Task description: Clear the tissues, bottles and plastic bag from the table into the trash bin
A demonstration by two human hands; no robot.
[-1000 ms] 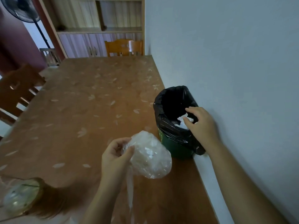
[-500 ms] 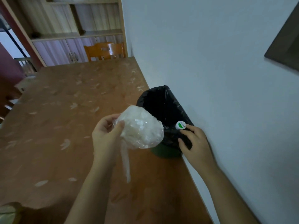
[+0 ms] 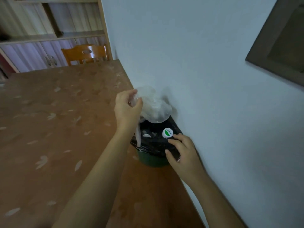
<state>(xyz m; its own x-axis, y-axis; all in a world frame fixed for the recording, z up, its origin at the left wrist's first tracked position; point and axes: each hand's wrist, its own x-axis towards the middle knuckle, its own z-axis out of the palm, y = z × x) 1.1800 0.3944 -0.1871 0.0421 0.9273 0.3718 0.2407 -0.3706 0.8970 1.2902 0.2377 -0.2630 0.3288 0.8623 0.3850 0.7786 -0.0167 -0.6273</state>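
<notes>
My left hand [image 3: 127, 109] grips a crumpled clear plastic bag [image 3: 154, 107] and holds it right above the opening of the trash bin [image 3: 152, 159]. The bin is green with a black liner [image 3: 156, 145] and stands on the brown table [image 3: 57, 129] against the wall. My right hand [image 3: 182, 153] rests on the liner at the bin's near right rim, fingers curled on it. Inside the bin I see a white bottle cap [image 3: 167, 133] with a green mark and bits of white tissue [image 3: 146, 134].
The pale wall [image 3: 205, 79] runs along the table's right edge, right behind the bin. A wooden chair [image 3: 85, 54] stands at the table's far end, before a cabinet [image 3: 41, 55]. A dark frame [image 3: 279, 41] hangs on the wall at upper right.
My left hand has carried the plastic bag from in front of me to over the bin's mouth. My right hand has come out of the bin and settled on its near rim.
</notes>
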